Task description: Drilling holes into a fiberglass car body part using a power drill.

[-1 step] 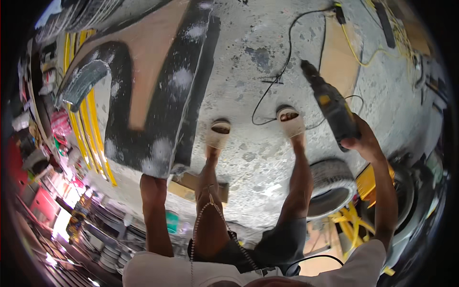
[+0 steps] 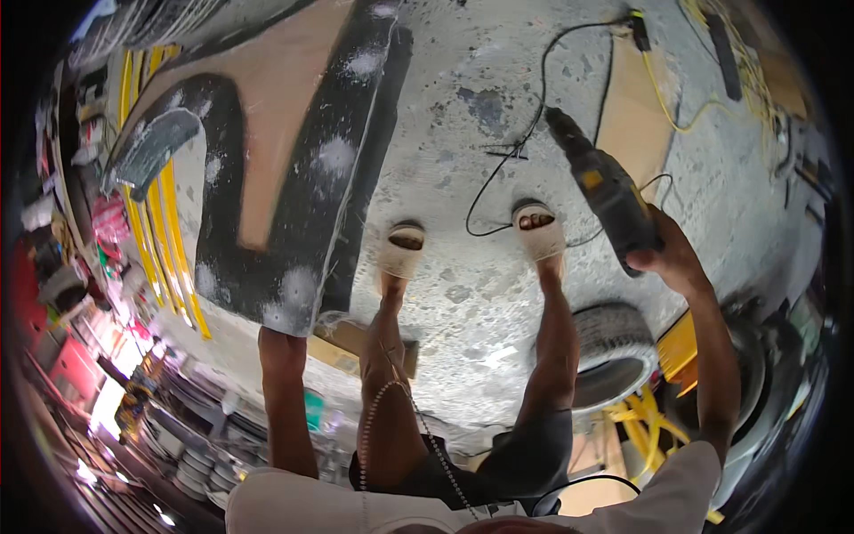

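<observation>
Gripping the black drill (image 2: 614,200) near its back end with the right hand (image 2: 673,260), fingers curled round it, with the left hand (image 2: 282,349) at the near end of the black-and-tan panel (image 2: 298,209), leaving bare floor (image 2: 445,125) between the panel's long edge and the drill. Standing there in pale sandals (image 2: 539,237), with a black cord (image 2: 543,71) looped ahead, a tyre (image 2: 618,322) near the right forearm and yellow strips (image 2: 171,218) left of the panel. Cannot tell whether the left fingers, hidden at the panel's end, press or spread; losing the panel's far end past the top rim.
</observation>
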Motion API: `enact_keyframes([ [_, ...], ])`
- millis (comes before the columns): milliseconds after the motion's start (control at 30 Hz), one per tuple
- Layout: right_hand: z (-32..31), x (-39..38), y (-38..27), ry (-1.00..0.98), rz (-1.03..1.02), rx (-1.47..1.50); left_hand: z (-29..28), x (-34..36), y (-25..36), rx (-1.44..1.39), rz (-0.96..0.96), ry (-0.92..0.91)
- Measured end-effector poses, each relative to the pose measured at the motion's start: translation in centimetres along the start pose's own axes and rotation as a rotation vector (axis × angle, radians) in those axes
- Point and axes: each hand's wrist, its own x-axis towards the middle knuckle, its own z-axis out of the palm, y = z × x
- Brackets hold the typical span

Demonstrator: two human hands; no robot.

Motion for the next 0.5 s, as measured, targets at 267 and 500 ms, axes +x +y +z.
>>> enact_keyframes([
  [267, 4.3, 14.3, 4.8, -0.474, -0.036, -0.054, 5.3, 9.5, -13.0, -0.080, -0.043, 0.279],
  [500, 11.3, 16.5, 10.3, -0.738, 0.096, -0.092, -0.4, 16.0, -27.0, -0.231, -0.020, 0.415],
])
